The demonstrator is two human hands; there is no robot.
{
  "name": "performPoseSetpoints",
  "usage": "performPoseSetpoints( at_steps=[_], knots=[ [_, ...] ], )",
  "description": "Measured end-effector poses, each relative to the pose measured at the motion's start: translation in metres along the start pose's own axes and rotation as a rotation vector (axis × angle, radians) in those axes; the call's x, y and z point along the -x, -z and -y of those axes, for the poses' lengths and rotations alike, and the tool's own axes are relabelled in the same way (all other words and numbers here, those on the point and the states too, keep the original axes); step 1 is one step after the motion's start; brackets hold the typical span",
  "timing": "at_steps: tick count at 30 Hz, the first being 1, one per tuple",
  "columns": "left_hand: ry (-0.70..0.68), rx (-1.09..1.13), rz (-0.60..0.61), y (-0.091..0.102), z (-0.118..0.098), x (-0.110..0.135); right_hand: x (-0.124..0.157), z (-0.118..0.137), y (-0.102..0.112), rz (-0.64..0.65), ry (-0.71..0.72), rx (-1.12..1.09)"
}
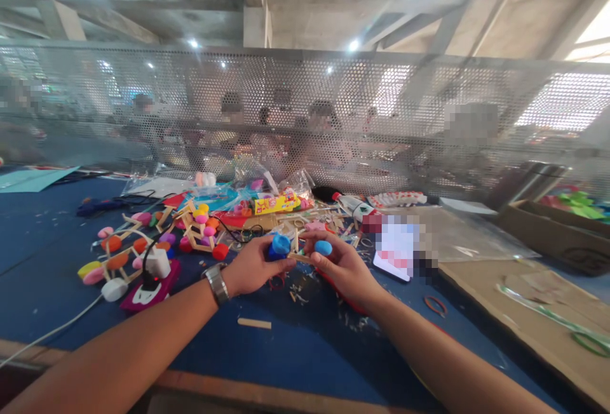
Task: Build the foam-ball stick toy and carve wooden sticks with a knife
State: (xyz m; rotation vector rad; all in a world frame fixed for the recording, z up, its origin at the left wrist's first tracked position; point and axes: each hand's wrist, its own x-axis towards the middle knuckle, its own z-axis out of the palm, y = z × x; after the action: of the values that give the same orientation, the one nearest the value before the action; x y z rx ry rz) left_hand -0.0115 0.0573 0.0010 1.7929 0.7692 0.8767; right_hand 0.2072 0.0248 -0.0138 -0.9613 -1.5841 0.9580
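Near the middle of the blue table [305, 363], both my hands grip a small craft-stick model [301, 257]. My left hand [250, 268], with a watch on its wrist, has its fingers and thumb closed around the end with a round blue cap-like piece [281, 244]. On the other end my right hand [350, 272] pinches the sticks, beside a smooth blue oval piece [323, 247]. Some fingertips are hidden behind the model. A single craft stick [255, 323] lies below my hands. Similar stick models with coloured round pieces [203, 230] stand to the left.
A purple power strip [151, 290] with a white plug and cable sits at left. Behind are a yellow packet [276, 203], a bottle [352, 206] and scattered sticks. A phone [394, 252], cardboard [515, 312] and a brown box [557, 236] lie right. A perforated metal screen [405, 141] stands behind.
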Motion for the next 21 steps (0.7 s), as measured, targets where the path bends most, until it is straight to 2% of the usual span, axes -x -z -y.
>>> performPoseSetpoints(
  at_steps=[5,10,21],
  knots=[
    [-0.008,-0.032,0.001,0.0007,-0.0013,0.0011,-0.0011,0.0045,0.0017,0.010,0.057,0.129],
    [-0.006,-0.003,-0.002,-0.0003,-0.0033,0.0008,-0.0001,0.0079,0.0024,0.028,0.051,0.152],
    [0.063,0.145,-0.105,-0.0044,-0.0056,-0.0011,-0.0017,0.0001,0.0008,-0.005,-0.060,0.192]
  ],
)
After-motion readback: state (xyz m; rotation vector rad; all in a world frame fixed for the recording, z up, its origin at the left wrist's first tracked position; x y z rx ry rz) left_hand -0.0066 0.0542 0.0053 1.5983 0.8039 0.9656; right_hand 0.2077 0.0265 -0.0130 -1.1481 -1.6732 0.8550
